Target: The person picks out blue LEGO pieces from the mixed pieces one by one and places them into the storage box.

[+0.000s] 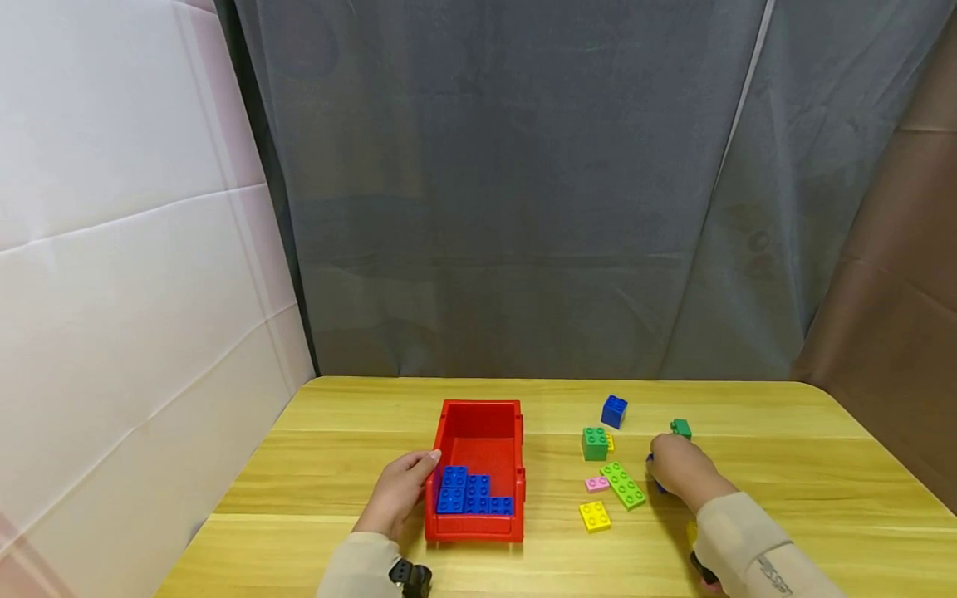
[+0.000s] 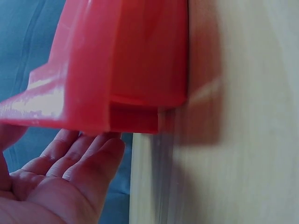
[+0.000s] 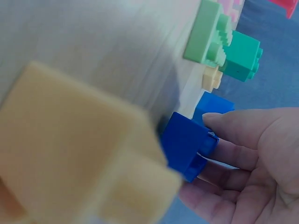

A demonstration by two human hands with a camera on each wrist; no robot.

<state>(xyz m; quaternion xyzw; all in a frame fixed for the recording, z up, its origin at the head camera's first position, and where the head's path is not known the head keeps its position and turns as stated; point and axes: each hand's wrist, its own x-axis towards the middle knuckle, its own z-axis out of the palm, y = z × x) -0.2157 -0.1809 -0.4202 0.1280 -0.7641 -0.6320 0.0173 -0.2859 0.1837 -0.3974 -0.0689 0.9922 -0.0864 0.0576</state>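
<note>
In the head view my left hand (image 1: pixel 399 492) holds the left wall of a red bin (image 1: pixel 475 531), thumb at its rim. The left wrist view shows the fingers (image 2: pixel 88 161) under the bin's overhanging edge. Blue bricks (image 1: pixel 465 492) sit in the bin's near end. Over at the right, my right hand (image 1: pixel 682 468) is at a blue brick (image 3: pixel 184 142), thumb on one side and fingers on the other; in the head view the hand mostly hides it. Behind the thumb, another blue brick (image 3: pixel 212 103) shows in the right wrist view.
Between bin and right hand lie a green brick (image 1: pixel 594 444), a lime brick (image 1: pixel 623 486), a pink brick (image 1: pixel 596 484) and a yellow brick (image 1: pixel 595 517). A dark green brick (image 1: pixel 680 428) stands beyond the right hand. A blurred yellow brick (image 3: pixel 79 149) is close to the right wrist camera.
</note>
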